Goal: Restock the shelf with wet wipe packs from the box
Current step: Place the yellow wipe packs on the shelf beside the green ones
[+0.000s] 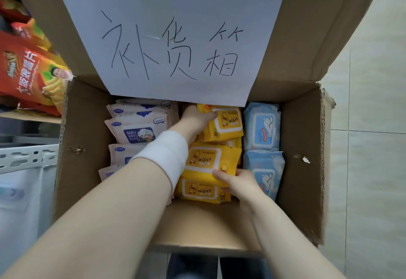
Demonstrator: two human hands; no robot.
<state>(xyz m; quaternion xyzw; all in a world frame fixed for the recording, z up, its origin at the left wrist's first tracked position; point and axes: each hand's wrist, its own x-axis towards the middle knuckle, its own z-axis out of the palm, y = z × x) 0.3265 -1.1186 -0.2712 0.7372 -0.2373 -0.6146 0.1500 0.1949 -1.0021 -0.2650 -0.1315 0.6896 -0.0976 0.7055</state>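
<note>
An open cardboard box (83, 138) holds wet wipe packs in three columns: pale pink baby wipes (136, 129) on the left, yellow duck packs in the middle, light blue packs (261, 129) on the right. My left hand (195, 120), with a white wristband on its wrist, grips the far yellow pack (226, 125) at its left edge. My right hand (237, 182) holds the right edge of a nearer yellow pack (208, 160), thumb on top. Another yellow pack (202, 191) lies under it.
A white paper sign (171, 37) with handwritten characters is taped to the box's raised far flap. Left of the box, a shelf (28, 158) of white metal carries red snack bags (28, 70). Pale tiled floor lies to the right.
</note>
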